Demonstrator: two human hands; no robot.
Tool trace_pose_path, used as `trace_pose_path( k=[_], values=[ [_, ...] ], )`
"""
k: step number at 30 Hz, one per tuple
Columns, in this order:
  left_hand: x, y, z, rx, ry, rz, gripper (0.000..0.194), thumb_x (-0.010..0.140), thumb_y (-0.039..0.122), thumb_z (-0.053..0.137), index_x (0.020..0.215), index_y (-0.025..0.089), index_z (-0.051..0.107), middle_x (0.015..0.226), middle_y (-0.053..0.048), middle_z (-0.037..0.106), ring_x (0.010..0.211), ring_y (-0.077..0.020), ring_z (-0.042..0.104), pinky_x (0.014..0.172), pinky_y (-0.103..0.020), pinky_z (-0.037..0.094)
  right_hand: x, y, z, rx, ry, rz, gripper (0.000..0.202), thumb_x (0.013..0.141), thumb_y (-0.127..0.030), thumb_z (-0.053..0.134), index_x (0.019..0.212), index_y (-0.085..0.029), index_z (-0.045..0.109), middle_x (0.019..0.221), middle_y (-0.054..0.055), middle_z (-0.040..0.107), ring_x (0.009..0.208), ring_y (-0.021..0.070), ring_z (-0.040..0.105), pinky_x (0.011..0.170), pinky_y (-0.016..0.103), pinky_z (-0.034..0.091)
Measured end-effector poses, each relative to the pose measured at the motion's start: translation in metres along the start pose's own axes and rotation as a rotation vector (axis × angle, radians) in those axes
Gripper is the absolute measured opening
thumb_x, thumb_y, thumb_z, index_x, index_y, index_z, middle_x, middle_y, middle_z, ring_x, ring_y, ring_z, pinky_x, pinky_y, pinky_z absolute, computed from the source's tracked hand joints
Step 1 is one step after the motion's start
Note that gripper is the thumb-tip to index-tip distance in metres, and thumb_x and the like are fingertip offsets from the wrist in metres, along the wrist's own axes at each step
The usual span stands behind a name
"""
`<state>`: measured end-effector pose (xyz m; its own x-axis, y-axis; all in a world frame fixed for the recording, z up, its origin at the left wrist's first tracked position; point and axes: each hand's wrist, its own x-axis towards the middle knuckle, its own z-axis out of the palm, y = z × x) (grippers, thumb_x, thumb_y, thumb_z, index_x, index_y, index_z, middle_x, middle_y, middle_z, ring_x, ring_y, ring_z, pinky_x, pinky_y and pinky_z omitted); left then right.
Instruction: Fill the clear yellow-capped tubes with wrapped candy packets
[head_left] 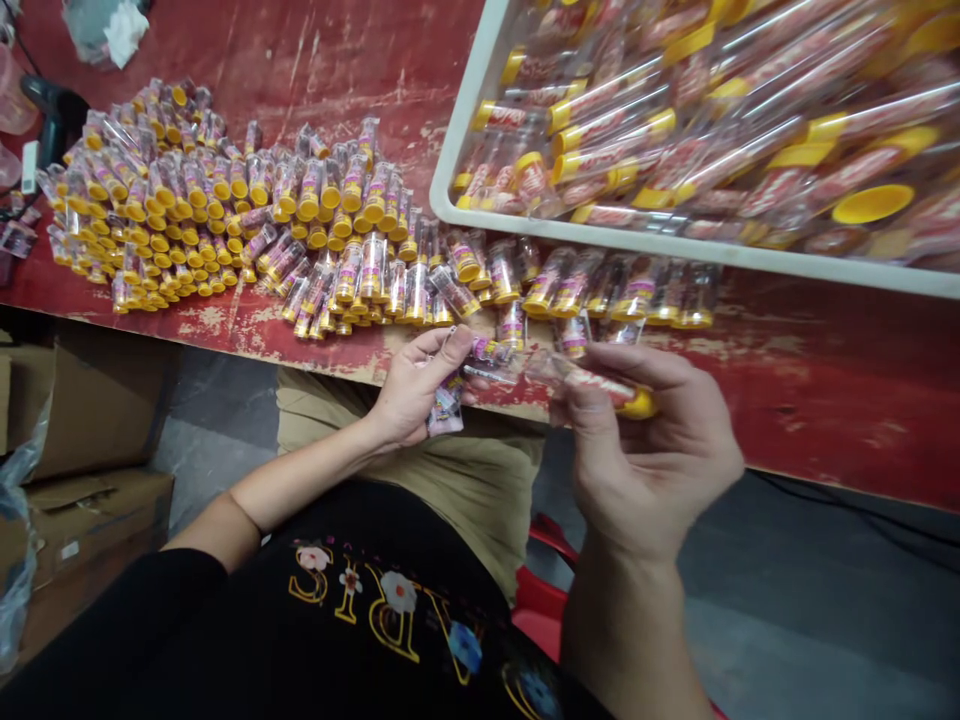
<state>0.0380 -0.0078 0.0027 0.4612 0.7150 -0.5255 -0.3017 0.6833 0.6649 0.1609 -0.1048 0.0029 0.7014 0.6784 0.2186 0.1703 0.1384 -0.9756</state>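
Note:
My left hand [421, 385] is closed on a small bunch of clear plastic sleeves [448, 402] with purple print, near the table's front edge. One sleeve stretches out to the right from its fingertips. Between the thumb and fingers of my right hand [649, 440] is a clear plastic tube [600, 382] with a yellow cap and a red-and-white label inside. The tube lies nearly level, its clear end pointing at the sleeves. Blur hides whether tube and sleeve touch. Beyond both hands stand several sleeved tubes [574, 285], yellow caps down.
A white tray [697, 252] heaped with yellow-capped tubes fills the back right of the worn red table [330, 60]. A large cluster of sleeved tubes [187, 200] covers the left. A black heat-gun-like tool [56, 115] sits far left. Cardboard boxes [97, 420] stand below; a red chair [541, 600] shows beneath me.

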Motion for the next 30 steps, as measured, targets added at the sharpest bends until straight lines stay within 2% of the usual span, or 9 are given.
trace_pose_path(
  k=[3,6,13,16,19,23,25,28,30],
  values=[
    [-0.001,0.0,0.001,-0.002,-0.012,-0.024,0.038,0.083,0.048,0.088,0.087,0.017,0.067,0.07,0.005,0.067,0.051,-0.006,0.059,0.048,-0.018,0.044,-0.001,-0.001,0.002,0.112,0.061,0.016,0.022,0.085,-0.023,0.085,0.103,-0.019,0.073,0.098,0.004,0.074,0.074,0.0108,0.069,0.054,0.022,0.055],
    [0.0,-0.002,0.0,-0.01,-0.06,-0.019,0.042,0.08,0.052,0.089,0.088,0.017,0.067,0.069,0.005,0.065,0.05,-0.006,0.058,0.047,-0.018,0.044,-0.004,0.0,0.003,0.133,0.043,0.041,0.02,0.084,-0.021,0.085,0.099,-0.018,0.073,0.097,0.004,0.076,0.071,0.0104,0.068,0.053,0.022,0.055],
    [0.004,-0.008,-0.004,0.021,-0.102,-0.026,0.045,0.08,0.057,0.088,0.087,0.017,0.068,0.068,0.005,0.064,0.051,-0.0065,0.058,0.047,-0.018,0.045,-0.004,0.005,-0.001,0.017,0.001,-0.126,0.022,0.079,-0.014,0.086,0.1,-0.02,0.079,0.096,0.005,0.078,0.095,0.0171,0.076,0.085,0.033,0.061],
    [0.002,-0.007,-0.003,0.039,-0.104,0.005,0.048,0.079,0.061,0.086,0.088,0.017,0.07,0.075,0.002,0.068,0.054,-0.0074,0.059,0.05,-0.02,0.047,-0.005,0.008,-0.001,-0.047,0.021,-0.213,0.026,0.08,-0.014,0.085,0.104,-0.022,0.082,0.096,0.005,0.079,0.094,0.0187,0.075,0.086,0.036,0.06],
    [-0.003,-0.003,0.001,0.049,-0.123,0.049,0.052,0.068,0.053,0.097,0.1,0.018,0.074,0.088,0.001,0.073,0.059,-0.0074,0.061,0.054,-0.021,0.051,-0.008,0.01,-0.005,-0.18,0.057,-0.34,0.043,0.079,-0.009,0.085,0.118,-0.028,0.082,0.105,0.006,0.08,0.098,0.02,0.075,0.089,0.038,0.061],
    [-0.006,0.002,0.006,0.019,-0.049,0.094,0.065,0.062,0.034,0.102,0.119,0.024,0.073,0.092,0.003,0.072,0.066,-0.0071,0.064,0.059,-0.019,0.054,-0.012,0.009,-0.019,-0.251,-0.174,-0.342,0.057,0.089,-0.008,0.074,0.14,-0.033,0.072,0.126,0.009,0.077,0.114,0.0238,0.075,0.098,0.043,0.062],
    [-0.006,0.002,0.006,0.021,-0.02,0.075,0.076,0.065,0.03,0.1,0.134,0.027,0.069,0.097,0.002,0.073,0.07,-0.0084,0.066,0.06,-0.018,0.053,-0.014,0.006,-0.025,-0.24,-0.261,-0.335,0.06,0.088,-0.009,0.076,0.142,-0.034,0.07,0.128,0.009,0.077,0.114,0.0252,0.076,0.096,0.043,0.063],
    [-0.005,0.001,0.005,0.03,-0.044,0.03,0.092,0.066,0.031,0.1,0.149,0.029,0.059,0.104,-0.001,0.075,0.07,-0.0092,0.066,0.057,-0.018,0.05,-0.017,0.005,-0.026,-0.205,-0.229,-0.322,0.062,0.082,-0.01,0.085,0.137,-0.036,0.074,0.124,0.006,0.08,0.107,0.0263,0.078,0.092,0.043,0.066],
    [-0.006,0.0,0.003,0.027,-0.086,-0.007,0.093,0.067,0.034,0.1,0.151,0.027,0.058,0.101,-0.003,0.076,0.067,-0.0085,0.064,0.055,-0.017,0.047,-0.019,0.005,-0.024,-0.159,-0.221,-0.3,0.059,0.081,-0.012,0.086,0.134,-0.036,0.075,0.125,0.005,0.08,0.107,0.0266,0.078,0.092,0.044,0.066]
  ],
)
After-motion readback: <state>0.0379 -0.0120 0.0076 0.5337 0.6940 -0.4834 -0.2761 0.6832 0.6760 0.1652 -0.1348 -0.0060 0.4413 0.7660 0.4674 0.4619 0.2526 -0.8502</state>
